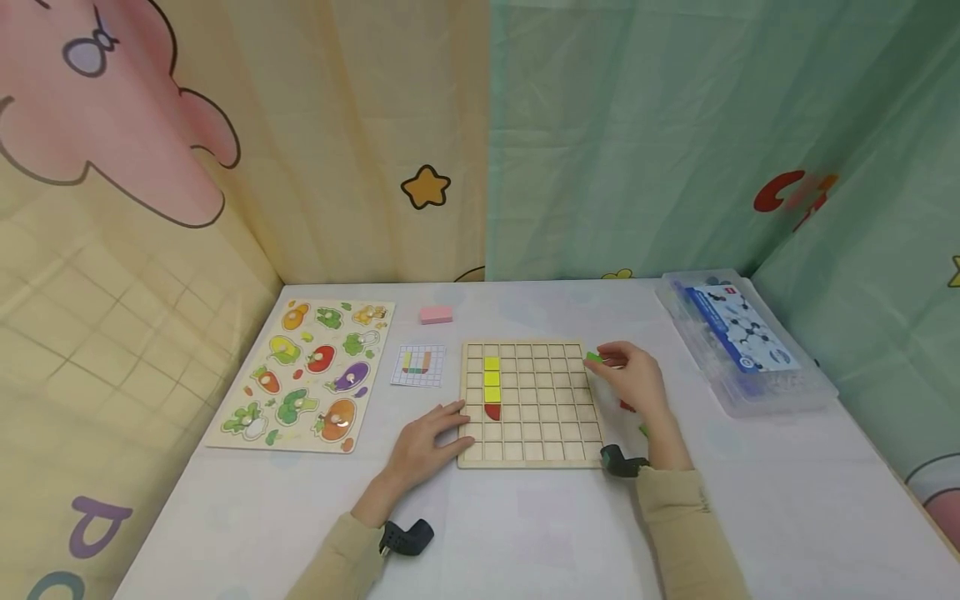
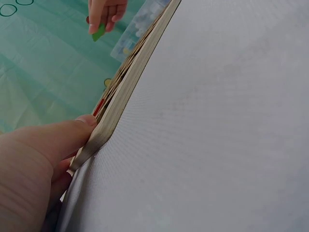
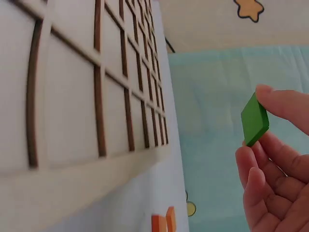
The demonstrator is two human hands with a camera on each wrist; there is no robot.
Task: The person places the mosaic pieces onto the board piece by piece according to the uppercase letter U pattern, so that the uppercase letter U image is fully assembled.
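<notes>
A wooden grid board [image 1: 551,406] lies on the table, with several yellow square tiles [image 1: 491,378] in one column and a red quarter-round tile [image 1: 492,412] below them. My left hand [image 1: 423,446] rests at the board's left edge, its fingers fairly straight; in the left wrist view the thumb [image 2: 72,135] touches the rim near a corner. Above the board's right edge, my right hand [image 1: 633,379] pinches a green square tile [image 3: 254,120] between thumb and fingertips, clear of the grid. A small card [image 1: 418,366] with a coloured pattern on a grid lies left of the board.
A vegetable puzzle board [image 1: 303,379] lies at the left. Behind the card is a pink block [image 1: 436,315]. At the back right stands a clear plastic box [image 1: 738,342] with a printed label. Loose red [image 1: 627,406] and green pieces [image 1: 643,430] lie partly hidden by the right arm.
</notes>
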